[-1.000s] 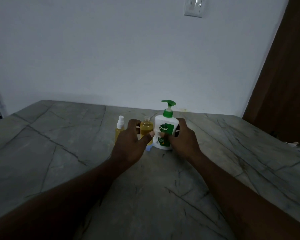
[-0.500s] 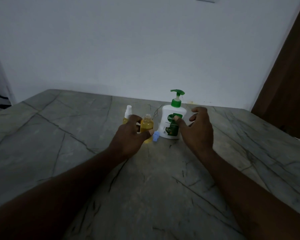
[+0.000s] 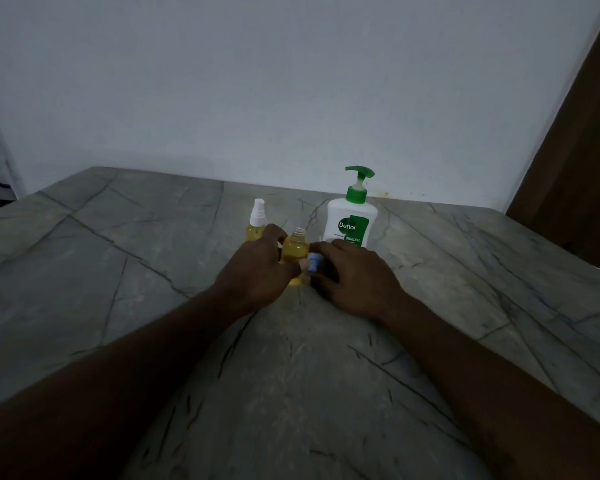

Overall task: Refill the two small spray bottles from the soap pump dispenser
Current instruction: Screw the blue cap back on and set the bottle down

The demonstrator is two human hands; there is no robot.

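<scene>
The left hand (image 3: 257, 271) grips the open bottle (image 3: 294, 249) of yellow liquid, fingers curled round its far side and thumb across the front, as it did a second ago. The right hand (image 3: 355, 277) is what has changed. A second ago it clasped the soap dispenser (image 3: 352, 221), then let go, and it has now dropped in beside the left thumb, where its finger and thumb curl round the blue cap (image 3: 314, 263). Whether the cap is lifted off the surface (image 3: 326, 375) cannot be told.

The dispenser now stands free just beyond the right hand's knuckles. The capped bottle (image 3: 257, 220), with its white sprayer on, stands just behind the left hand's fingers.

Leaving the pump for the cap suggests the filling of this bottle is finished. The next step is probably screwing the cap onto the open neck.
</scene>
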